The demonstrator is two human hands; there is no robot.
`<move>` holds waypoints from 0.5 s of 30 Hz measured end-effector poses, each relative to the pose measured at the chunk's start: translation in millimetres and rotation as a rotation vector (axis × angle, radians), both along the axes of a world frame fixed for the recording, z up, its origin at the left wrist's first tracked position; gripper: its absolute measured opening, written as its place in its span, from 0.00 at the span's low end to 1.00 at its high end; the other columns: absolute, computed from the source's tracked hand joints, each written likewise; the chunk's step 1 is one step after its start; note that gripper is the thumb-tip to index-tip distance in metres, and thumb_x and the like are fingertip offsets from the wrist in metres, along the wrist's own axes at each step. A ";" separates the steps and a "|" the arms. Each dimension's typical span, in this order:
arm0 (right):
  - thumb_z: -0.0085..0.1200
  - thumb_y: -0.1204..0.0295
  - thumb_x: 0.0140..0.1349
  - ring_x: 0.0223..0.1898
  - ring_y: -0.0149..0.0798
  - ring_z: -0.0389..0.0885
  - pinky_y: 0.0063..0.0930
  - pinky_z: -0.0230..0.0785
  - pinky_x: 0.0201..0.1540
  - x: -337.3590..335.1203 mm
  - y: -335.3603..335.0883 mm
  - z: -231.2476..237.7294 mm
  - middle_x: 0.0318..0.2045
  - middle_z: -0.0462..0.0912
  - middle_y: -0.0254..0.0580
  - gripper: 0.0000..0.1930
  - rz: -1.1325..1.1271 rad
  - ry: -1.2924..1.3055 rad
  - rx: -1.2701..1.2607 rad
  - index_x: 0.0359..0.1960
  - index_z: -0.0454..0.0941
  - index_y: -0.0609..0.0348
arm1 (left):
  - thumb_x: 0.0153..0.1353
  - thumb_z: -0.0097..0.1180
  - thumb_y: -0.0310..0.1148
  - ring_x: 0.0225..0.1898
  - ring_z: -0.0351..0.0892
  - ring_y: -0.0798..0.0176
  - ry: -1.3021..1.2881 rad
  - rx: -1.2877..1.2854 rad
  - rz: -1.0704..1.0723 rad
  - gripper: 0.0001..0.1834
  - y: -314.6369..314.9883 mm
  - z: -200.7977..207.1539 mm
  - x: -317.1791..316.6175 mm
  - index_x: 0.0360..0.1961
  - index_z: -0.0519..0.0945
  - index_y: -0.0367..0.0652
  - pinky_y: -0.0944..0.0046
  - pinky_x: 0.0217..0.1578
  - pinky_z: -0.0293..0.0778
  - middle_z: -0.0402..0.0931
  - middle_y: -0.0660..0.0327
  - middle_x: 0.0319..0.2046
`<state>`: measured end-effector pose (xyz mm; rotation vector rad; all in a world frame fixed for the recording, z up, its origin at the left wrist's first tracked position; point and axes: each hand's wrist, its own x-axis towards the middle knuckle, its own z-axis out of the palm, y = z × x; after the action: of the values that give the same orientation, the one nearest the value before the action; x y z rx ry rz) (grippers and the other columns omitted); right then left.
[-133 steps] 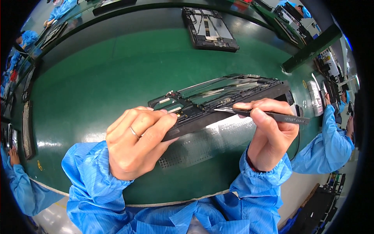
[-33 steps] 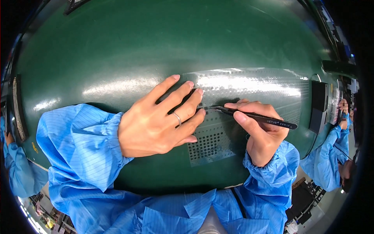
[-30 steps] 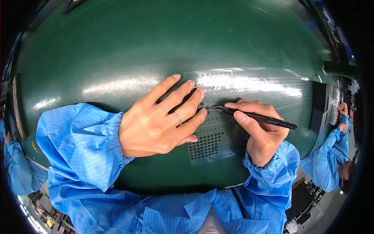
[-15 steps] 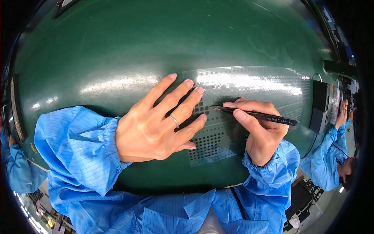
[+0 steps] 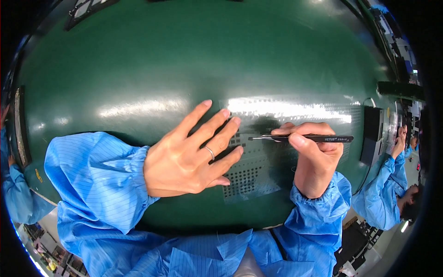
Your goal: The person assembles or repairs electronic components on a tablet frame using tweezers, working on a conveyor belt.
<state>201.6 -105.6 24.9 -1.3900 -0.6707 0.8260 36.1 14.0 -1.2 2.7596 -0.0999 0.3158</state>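
Observation:
A clear plastic sheet (image 5: 258, 173) with rows of small dark pieces lies on the green table. My left hand (image 5: 194, 152), a ring on one finger, rests palm down with its fingers spread; the fingertips reach over the sheet's left edge. In my right hand (image 5: 316, 154) is a pair of black tweezers (image 5: 330, 138), gripped between thumb and fingers and pointing left. Their tips hover at or just over the sheet, beside the dark pieces close to my left fingertips. Whether the tips pinch a piece is too small to tell.
Green matting covers the table (image 5: 184, 55). At the right stands a black box (image 5: 372, 136) with a cable. A dark bar (image 5: 21, 127) lies along the left edge, and a black frame (image 5: 87, 11) at the far left. Co-workers in blue (image 5: 380, 194) sit on both sides.
The tweezers now lie more level, and my right hand has turned slightly with them. The whole view has shifted a little; my left hand keeps its spread pose on the sheet.

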 end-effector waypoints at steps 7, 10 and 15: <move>0.49 0.78 0.46 0.28 0.44 0.76 0.32 0.67 0.37 26.8 44.3 32.7 0.22 0.74 0.46 0.06 -0.018 -0.079 0.146 0.25 0.71 0.69 | 0.44 0.53 0.45 0.42 0.67 0.48 -0.389 0.306 0.503 0.26 92.5 -7.2 26.5 0.41 0.69 0.38 0.55 0.45 0.62 0.66 0.48 0.43; 0.50 0.76 0.46 0.28 0.41 0.76 0.30 0.67 0.37 38.3 81.1 31.6 0.24 0.75 0.48 0.08 0.003 -0.074 0.208 0.26 0.71 0.70 | 0.50 0.48 0.44 0.43 0.66 0.46 -0.448 0.156 0.943 0.24 161.8 -20.7 23.0 0.45 0.67 0.39 0.58 0.43 0.62 0.65 0.46 0.43; 0.51 0.74 0.45 0.28 0.40 0.76 0.29 0.66 0.38 67.8 130.8 17.9 0.24 0.76 0.48 0.09 0.056 -0.051 0.270 0.27 0.72 0.68 | 0.50 0.47 0.40 0.43 0.67 0.46 -0.305 -0.254 1.091 0.23 207.6 -32.9 31.6 0.47 0.67 0.43 0.58 0.44 0.62 0.70 0.45 0.38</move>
<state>269.3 25.2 42.8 -1.1549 -0.8315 0.7165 67.7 221.6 -34.1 2.2223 1.2855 0.9234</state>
